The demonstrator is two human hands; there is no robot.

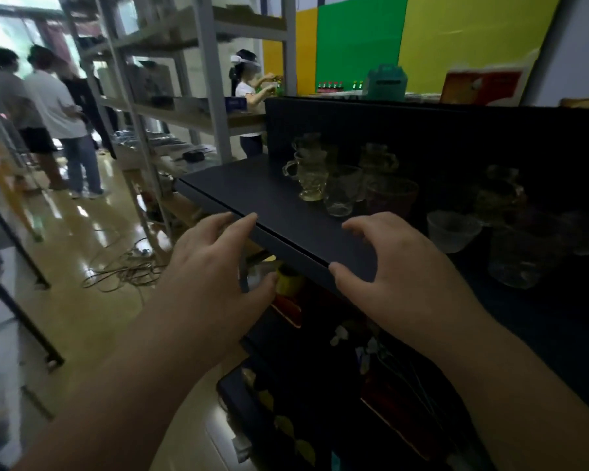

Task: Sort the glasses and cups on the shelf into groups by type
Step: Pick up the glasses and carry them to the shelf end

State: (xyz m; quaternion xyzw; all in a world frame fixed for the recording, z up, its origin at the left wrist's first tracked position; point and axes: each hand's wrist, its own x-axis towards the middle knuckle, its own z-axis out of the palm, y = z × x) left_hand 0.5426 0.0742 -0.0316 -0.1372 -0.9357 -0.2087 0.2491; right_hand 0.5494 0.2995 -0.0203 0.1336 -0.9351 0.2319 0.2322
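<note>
Head view: our dark shelf (279, 205) fills the frame's right half, its glasses and cups (340, 188) clustered mixed at centre and right, so sorting looks barely begun. Our left hand (215, 263) and right hand (398, 270) hover at its front edge, fingers spread and loosely bent, holding nothing.

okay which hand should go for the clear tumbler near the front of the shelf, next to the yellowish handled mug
The right hand, probably. It rests over the front edge of the dark shelf, just below the clear tumbler, holding nothing. The left hand is farther left, at the shelf's edge, and would have to cross over.
</note>
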